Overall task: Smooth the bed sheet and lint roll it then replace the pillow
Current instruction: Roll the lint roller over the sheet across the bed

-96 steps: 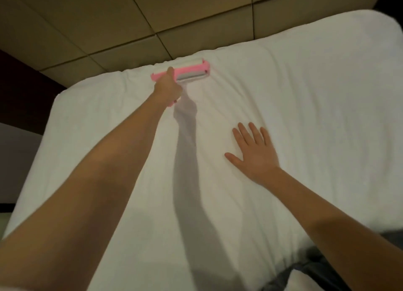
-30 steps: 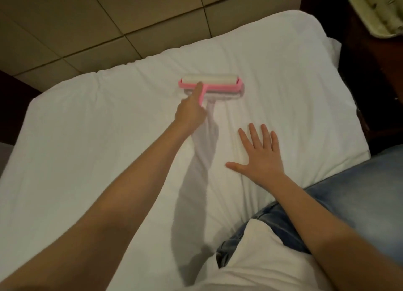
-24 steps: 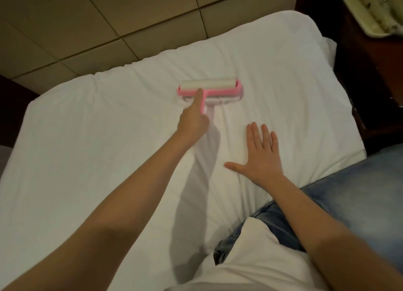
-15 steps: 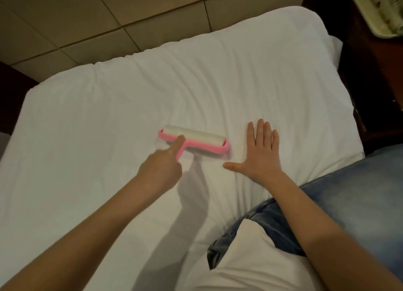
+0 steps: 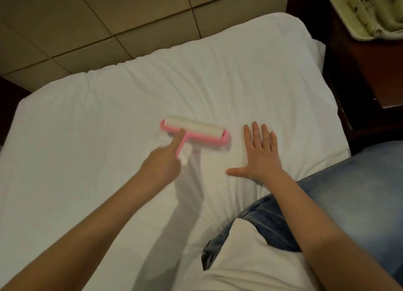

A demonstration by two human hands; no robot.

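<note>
no readable text, no labels, no brands, no numbers

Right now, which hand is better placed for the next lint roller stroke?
Left. The left hand grips the pink lint roller by its handle, roll on the bed sheet. The right hand lies flat on the sheet, holding nothing.

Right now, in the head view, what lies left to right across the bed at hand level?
bed sheet → left hand, gripping the roller's handle → lint roller → right hand, flat on the sheet → nightstand
</note>
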